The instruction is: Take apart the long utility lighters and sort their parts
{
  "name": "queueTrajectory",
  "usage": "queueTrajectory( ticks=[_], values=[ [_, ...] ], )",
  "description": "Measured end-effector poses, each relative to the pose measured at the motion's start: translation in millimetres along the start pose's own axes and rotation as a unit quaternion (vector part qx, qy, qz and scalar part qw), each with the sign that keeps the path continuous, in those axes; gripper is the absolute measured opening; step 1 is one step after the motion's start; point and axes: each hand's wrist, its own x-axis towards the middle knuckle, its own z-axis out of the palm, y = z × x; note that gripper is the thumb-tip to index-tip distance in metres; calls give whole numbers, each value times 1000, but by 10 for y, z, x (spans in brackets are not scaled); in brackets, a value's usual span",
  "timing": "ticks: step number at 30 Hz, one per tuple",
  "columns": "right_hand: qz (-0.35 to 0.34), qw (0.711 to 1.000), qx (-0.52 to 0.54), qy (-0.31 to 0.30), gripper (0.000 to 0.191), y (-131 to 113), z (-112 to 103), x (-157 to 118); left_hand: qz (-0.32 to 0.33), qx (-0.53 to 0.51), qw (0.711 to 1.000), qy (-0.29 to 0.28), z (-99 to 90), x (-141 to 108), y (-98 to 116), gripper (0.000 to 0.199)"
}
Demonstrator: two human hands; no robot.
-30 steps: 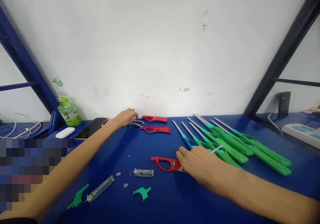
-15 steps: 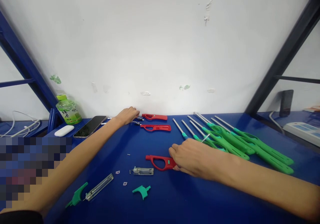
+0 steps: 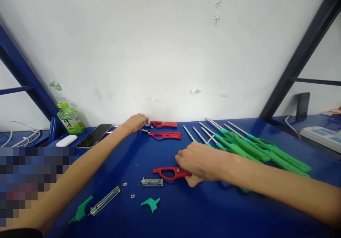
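Note:
My right hand (image 3: 199, 161) is closed around the rear of a red lighter handle (image 3: 170, 173), whose trigger loop points left. A thin pale stick (image 3: 210, 139) shows just above that hand; whether I hold it is unclear. At the back, my left hand (image 3: 136, 123) has its fingers curled over the metal tubes and wires; what they pinch is hidden. Beside it lie a red handle half (image 3: 164, 136) and another red handle piece (image 3: 165, 124). In front are a clear fuel tank (image 3: 152, 182), a longer clear tank (image 3: 105, 200), and teal triggers (image 3: 152, 204) (image 3: 82, 209).
Several green lighters (image 3: 239, 147) with metal tubes lie at right. Tiny metal clips (image 3: 133, 196) are on the blue table (image 3: 213, 213). A phone (image 3: 94, 136), a white case (image 3: 66, 140) and a green bottle (image 3: 70, 119) stand at back left, near the wall (image 3: 160, 53).
My right hand has moved slightly left and turned, and the red handle has shifted left with it. The thin stick has moved left too. My left hand stays in place.

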Motion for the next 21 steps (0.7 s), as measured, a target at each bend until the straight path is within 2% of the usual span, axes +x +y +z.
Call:
queueTrajectory(
  ticks=[4, 7, 13, 17, 21],
  values=[
    [18, 999, 24, 31, 28, 163, -55, -44, -3, -2, 1000, 17, -70, -54, 37, 36],
    [59, 995, 38, 66, 32, 393, -122, 0, -7, -2, 999, 36, -168, -132, 49, 35],
    [137, 986, 44, 88, 38, 845, -133, 409, -24, 3, 997, 78, -363, -373, 66, 33],
    [142, 986, 56, 67, 38, 938, -25, 661, -24, 2, 995, 92, -401, -550, 135, 31],
    [137, 987, 64, 56, 39, 936, 45, 766, -39, -6, 993, 108, -409, -715, 195, 30]
  ],
)
